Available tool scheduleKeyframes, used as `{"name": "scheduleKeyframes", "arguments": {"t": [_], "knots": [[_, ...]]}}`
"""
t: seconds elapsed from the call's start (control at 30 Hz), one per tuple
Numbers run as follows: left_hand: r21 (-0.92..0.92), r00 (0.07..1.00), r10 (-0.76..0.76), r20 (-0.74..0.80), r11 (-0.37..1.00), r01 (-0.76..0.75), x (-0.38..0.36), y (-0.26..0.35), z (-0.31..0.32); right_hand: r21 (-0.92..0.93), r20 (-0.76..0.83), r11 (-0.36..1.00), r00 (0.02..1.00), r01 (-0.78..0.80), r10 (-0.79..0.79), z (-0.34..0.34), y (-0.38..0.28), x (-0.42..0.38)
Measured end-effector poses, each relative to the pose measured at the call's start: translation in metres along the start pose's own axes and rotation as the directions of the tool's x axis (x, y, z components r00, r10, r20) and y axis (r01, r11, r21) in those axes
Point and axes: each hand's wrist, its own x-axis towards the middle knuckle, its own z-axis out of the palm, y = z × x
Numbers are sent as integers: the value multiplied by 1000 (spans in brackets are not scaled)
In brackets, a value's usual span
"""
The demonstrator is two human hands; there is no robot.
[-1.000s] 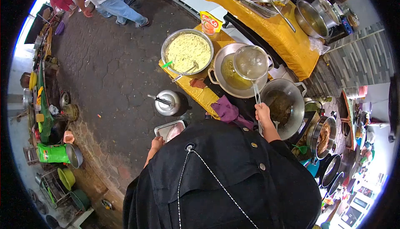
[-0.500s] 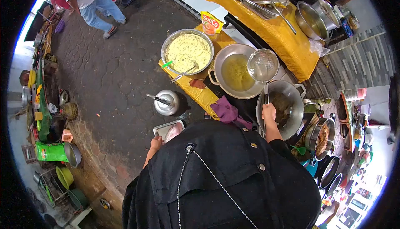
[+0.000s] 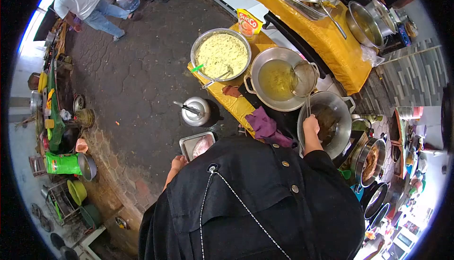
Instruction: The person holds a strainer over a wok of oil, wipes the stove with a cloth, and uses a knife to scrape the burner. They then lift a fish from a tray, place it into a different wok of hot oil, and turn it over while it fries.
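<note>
My right hand (image 3: pixel 311 126) is closed around the handle of a round mesh strainer (image 3: pixel 304 78). The strainer dips at the right side of a wide pan (image 3: pixel 266 100) of yellowish liquid. Below the hand lies a larger metal wok (image 3: pixel 336 113) with dark contents. My left hand (image 3: pixel 178 163) is beside a metal tray (image 3: pixel 188 145) holding something pink; its fingers look curled, and whether they touch the tray is unclear. A metal kettle (image 3: pixel 196 111) stands just above that tray. A bowl (image 3: pixel 194 52) of pale yellow batter-like food holds a ladle (image 3: pixel 217 78).
A purple cloth (image 3: pixel 265 127) lies by the pans. A SunCo pouch (image 3: pixel 248 22) stands behind the bowl. Food trays (image 3: pixel 326 13) and pots (image 3: pixel 366 28) occupy the upper right table. A person (image 3: pixel 82 0) is at the upper left. More pans (image 3: pixel 373 198) stand at right.
The strainer has moved from above the pan's right edge down into its right side, and tilted. The view has shifted slightly. The person at the upper left has changed posture, with a plastic bag now showing nearby.
</note>
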Motion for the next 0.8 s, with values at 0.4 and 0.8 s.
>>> {"name": "scheduleKeyframes", "arguments": {"t": [0.4, 0.8], "knots": [[-105, 992, 3, -126, 994, -16, -41, 20, 0, 752, 222, 659, 939, 6, -262, 65, -44, -6], [56, 994, -1, -110, 998, 7, -36, 23, 10, 872, 330, 475, 862, -122, -384, 52, -38, -17]]}}
